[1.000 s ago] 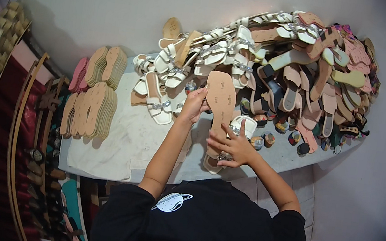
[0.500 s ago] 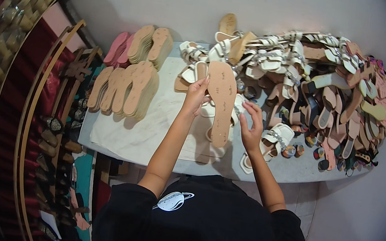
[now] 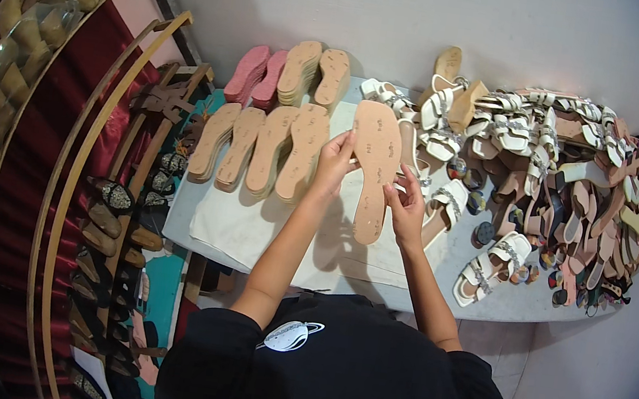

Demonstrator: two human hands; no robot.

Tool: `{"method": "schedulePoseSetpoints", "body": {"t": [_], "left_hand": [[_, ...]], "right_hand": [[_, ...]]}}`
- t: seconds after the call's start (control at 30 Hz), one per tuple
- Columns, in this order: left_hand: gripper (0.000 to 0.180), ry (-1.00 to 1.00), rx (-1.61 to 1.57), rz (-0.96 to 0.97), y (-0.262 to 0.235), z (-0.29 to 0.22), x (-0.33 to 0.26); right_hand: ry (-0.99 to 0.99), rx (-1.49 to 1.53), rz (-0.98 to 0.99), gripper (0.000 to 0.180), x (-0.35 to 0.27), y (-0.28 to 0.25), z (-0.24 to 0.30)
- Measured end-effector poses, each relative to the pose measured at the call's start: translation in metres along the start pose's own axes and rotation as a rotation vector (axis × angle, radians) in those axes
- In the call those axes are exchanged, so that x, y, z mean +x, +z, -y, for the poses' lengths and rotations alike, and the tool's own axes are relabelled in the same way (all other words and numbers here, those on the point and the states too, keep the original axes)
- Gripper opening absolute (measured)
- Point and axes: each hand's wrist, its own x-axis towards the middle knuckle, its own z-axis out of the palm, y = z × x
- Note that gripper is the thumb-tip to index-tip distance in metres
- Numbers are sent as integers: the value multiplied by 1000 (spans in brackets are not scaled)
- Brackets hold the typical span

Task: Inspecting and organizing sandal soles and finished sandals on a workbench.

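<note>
Upright in front of me is a single tan shoe insole (image 3: 378, 155), with small dark marks scattered over its face. My left hand (image 3: 332, 165) grips its left edge, thumb in front and fingers partly hidden behind it. At the narrower right edge, my right hand (image 3: 407, 203) is closed, thumb and fingers pinching the insole. Behind and to the left stand stacks of tan insoles (image 3: 268, 148), with further tan stacks (image 3: 301, 72) and pink insoles (image 3: 248, 73) at the back. White strappy sandals (image 3: 444, 208) lie just beyond my right hand.
A white cloth (image 3: 231, 224) covers part of the grey table (image 3: 555, 313). Heaped sandals and shoes (image 3: 578, 193) fill the table's right side. On the left stand a wooden rack (image 3: 66, 190) with shoes and a shelf of wooden shoe lasts (image 3: 24, 84).
My right hand has moved in from beside the insole and closed on its edge. The view has turned left, shifting the table and its stacks rightward in the picture.
</note>
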Motion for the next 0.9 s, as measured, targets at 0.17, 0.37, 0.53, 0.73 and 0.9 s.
{"method": "schedulePoseSetpoints", "body": {"t": [0.17, 0.37, 0.53, 0.73, 0.9], "left_hand": [[35, -18, 62, 95, -29, -8, -7], [42, 128, 198, 132, -64, -6, 17], [38, 239, 262, 116, -89, -5, 78], [29, 394, 687, 12, -112, -11, 167], [27, 388, 762, 5, -129, -3, 233]], "right_hand": [[-36, 112, -54, 49, 20, 45, -14], [-52, 121, -81, 48, 65, 80, -31], [-61, 10, -103, 48, 123, 104, -52], [-128, -185, -101, 41, 207, 119, -78], [-178, -421, -105, 46, 260, 122, -120]]}}
